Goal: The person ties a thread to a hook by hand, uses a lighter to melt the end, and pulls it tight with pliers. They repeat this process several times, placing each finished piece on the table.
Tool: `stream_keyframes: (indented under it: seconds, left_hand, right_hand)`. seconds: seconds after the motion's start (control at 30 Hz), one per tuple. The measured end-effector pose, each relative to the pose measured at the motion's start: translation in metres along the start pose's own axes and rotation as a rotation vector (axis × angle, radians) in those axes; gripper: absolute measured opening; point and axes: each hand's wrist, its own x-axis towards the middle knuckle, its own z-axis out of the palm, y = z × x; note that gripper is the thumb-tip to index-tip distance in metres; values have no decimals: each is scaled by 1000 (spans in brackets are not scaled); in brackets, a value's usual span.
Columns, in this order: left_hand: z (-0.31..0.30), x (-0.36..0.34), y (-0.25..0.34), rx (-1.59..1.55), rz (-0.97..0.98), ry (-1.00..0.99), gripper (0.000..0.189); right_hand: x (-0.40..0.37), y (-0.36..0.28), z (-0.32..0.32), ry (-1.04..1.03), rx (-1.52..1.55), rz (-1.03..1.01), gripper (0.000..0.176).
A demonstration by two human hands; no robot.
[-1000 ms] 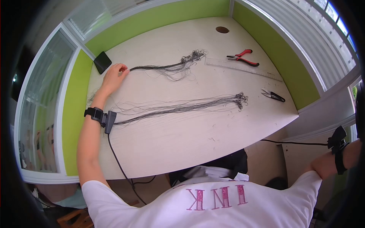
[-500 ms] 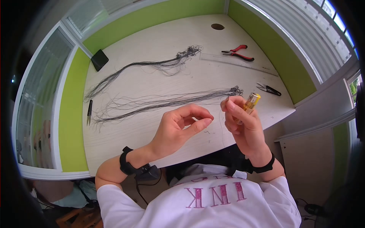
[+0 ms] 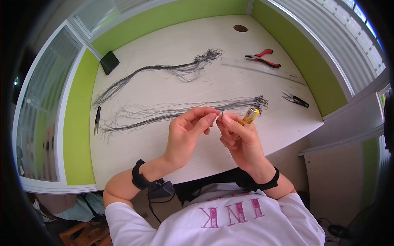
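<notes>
My right hand (image 3: 243, 141) is closed around a yellow lighter (image 3: 250, 117) with a metal top, which sticks up behind the thumb. Its thumb and forefinger also pinch a small dark hook-like piece (image 3: 223, 111). My left hand (image 3: 186, 135) is closed in a pinch beside that piece, fingertips almost meeting those of the right; what it grips is too small to make out. Behind both hands lies a bundle of thin dark lines (image 3: 164, 115) with a cluster of small hooks or loops (image 3: 260, 102) at its right end.
A second bundle of dark lines (image 3: 152, 67) lies farther back. Red-handled pliers (image 3: 264, 58), a clear ruler (image 3: 262, 70) and thread snips (image 3: 296, 99) are on the right. Other snips (image 3: 97, 120) and a black box (image 3: 109, 62) sit at the left. Green panels (image 3: 78, 123) border the table.
My right hand has moved left with the lighter, and its fingertips now meet near those of my left hand. The left has tightened into a pinch. The view has shifted slightly.
</notes>
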Motion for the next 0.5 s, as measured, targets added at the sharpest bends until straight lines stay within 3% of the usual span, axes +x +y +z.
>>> stream_keyframes:
  seconds: [0.23,0.47,0.5]
  left_hand:
    - [-9,0,6,-25,-79,-53,17]
    - [-8,2,6,-86,-86,-18,13]
    - [-9,4,7,-74,-69,7,13]
  right_hand:
    - [2,3,1,-100,87,166,20]
    - [2,2,0,-90,41,195,20]
    - [0,1,0,-17,-37,112,18]
